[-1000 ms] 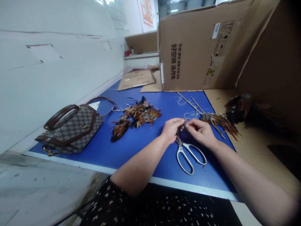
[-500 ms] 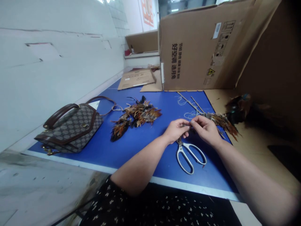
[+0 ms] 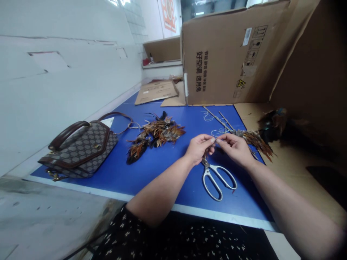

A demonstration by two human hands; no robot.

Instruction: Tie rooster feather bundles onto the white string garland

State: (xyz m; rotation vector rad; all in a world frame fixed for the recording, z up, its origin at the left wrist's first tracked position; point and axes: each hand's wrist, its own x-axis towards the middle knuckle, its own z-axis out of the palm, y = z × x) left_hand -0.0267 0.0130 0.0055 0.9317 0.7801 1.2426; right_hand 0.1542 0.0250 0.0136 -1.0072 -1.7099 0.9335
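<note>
My left hand (image 3: 201,147) and my right hand (image 3: 233,147) meet fingertip to fingertip above the blue table (image 3: 162,177). Both are closed in a pinch; what they hold is too small and too covered to name. Just under my left hand lie scissors (image 3: 214,173) with pale metal handles toward me, their blades mostly hidden. Beyond my fingers are loose pale thread (image 3: 217,132) and thin sticks (image 3: 218,117). A bundle of brown feathers (image 3: 257,142) lies right of my right hand. Left of my hands is a loose pile of brown and black feathers (image 3: 162,131).
A patterned handbag (image 3: 84,151) with brown trim sits at the table's left. Flat cardboard pieces (image 3: 155,91) lie at the back. One large cardboard box (image 3: 217,65) stands behind the sticks, and dark feathers (image 3: 272,124) rest on cardboard at the right.
Both hands have shifted slightly left in the view, their fingertips still together. The whole view has moved a little; the scissors and feathers lie as before.
</note>
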